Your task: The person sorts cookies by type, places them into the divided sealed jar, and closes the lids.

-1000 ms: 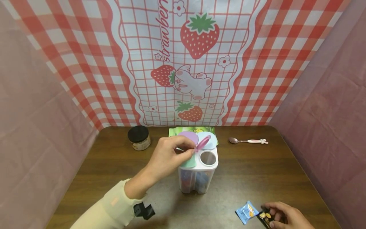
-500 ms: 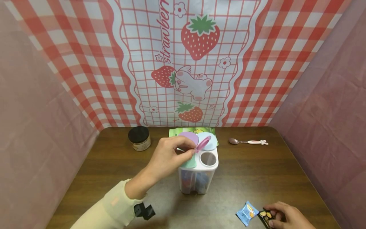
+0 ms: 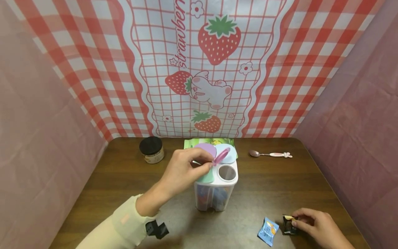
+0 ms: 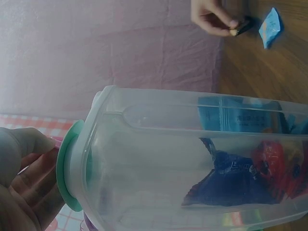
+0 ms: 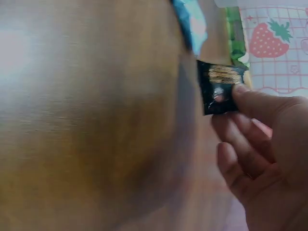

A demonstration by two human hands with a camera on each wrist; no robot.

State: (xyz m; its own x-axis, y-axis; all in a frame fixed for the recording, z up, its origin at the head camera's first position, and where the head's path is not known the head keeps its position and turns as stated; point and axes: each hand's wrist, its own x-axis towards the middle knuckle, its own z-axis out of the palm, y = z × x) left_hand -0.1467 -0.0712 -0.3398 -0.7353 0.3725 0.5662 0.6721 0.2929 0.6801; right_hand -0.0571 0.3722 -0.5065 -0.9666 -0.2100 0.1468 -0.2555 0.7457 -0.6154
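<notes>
A clear storage box (image 3: 214, 196) with a white top and coloured round lids stands mid-table. My left hand (image 3: 183, 168) pinches the pink lid (image 3: 221, 156), which is tilted up beside a round opening (image 3: 227, 172). Through the box wall in the left wrist view, blue packets (image 4: 231, 180) and a red packet (image 4: 270, 163) show. At the right front, my right hand (image 3: 320, 224) grips a small black snack packet (image 3: 289, 224) between thumb and fingers; the right wrist view shows this black packet (image 5: 220, 88) closely. Left of it a light blue snack packet (image 3: 268, 231) lies on the table.
A jar with a black lid (image 3: 151, 149) stands at the back left. Behind the box lies a green bag (image 3: 191, 142). A spoon with a rabbit handle (image 3: 270, 154) rests at the back right. Checked cloth (image 3: 280, 69) hangs behind the table (image 3: 124, 186).
My right hand has moved slightly up and away from the blue packet, with the black packet in its fingers. The blue packet has turned a little. My left hand and the pink lid stay put.
</notes>
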